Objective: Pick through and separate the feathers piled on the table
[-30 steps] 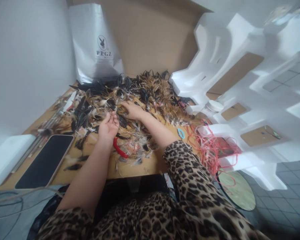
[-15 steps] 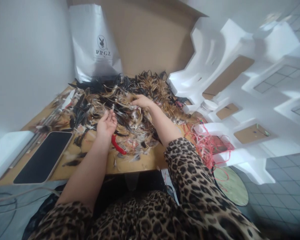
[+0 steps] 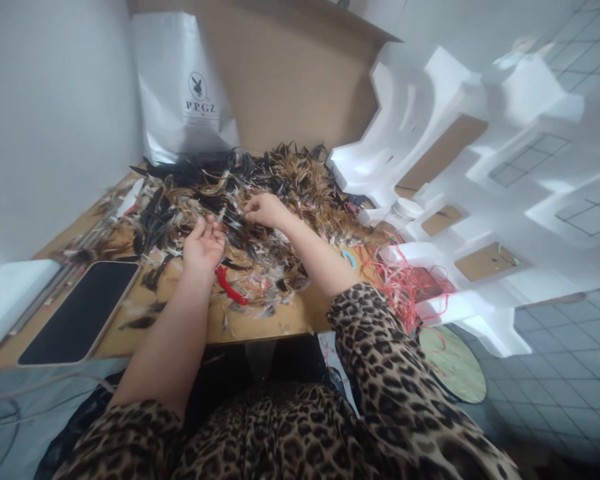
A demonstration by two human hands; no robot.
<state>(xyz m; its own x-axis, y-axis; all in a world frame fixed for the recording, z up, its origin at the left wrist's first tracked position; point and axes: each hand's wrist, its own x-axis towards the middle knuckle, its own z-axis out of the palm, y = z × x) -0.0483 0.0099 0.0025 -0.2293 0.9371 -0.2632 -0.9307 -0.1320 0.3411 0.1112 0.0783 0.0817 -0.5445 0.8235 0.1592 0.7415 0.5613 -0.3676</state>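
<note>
A broad pile of brown, black and whitish feathers [image 3: 305, 173] covers the table in front of me. My left hand [image 3: 204, 245] is palm up at the pile's near left side, fingers curled, with a small pale feather [image 3: 221, 215] at its fingertips. To its right my right hand [image 3: 267, 211] is palm down over the pile, thumb and fingers pinched together. What the pinch holds, if anything, is too small to make out. A red curved handle [image 3: 231, 287] lies just below my left hand, the rest of its tool hidden.
On the left lie a phone [image 3: 80, 313] and a white box [image 3: 13, 303]. A silver bag [image 3: 180, 87] stands behind the feathers. Right are white foam packing [image 3: 430, 160], pink-red strings [image 3: 405, 283] and a blue ring-shaped handle [image 3: 349, 259]. A round stool [image 3: 453, 363] stands below.
My right hand has drawn back left and slightly down, nearer to my left hand, its fingers now pinched. The view has shifted slightly, uncovering the blue handle beside my right forearm.
</note>
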